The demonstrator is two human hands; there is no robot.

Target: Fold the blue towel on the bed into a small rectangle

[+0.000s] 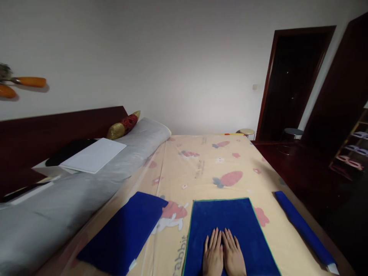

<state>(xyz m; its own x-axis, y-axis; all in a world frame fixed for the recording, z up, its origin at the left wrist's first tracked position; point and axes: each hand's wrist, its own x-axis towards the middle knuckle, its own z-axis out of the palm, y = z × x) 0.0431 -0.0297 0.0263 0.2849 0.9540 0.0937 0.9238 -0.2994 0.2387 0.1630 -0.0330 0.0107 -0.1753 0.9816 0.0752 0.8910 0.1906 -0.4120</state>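
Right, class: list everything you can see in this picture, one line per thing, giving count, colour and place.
Flat towel: one, blue with green edge, spread on the bed under both hands.
Folded towel: one, blue, left of it.
Rolled towel: one, blue, at the bed's right edge.
Bedsheet: one, cream with carrot print, covering the bed.
Long bolster: one, grey, along the headboard side.
Small cushion: one, red and gold, on the bolster's far end.
Stool: one, pale, beyond the bed.
Left hand: flat on the towel.
Right hand: flat beside it.
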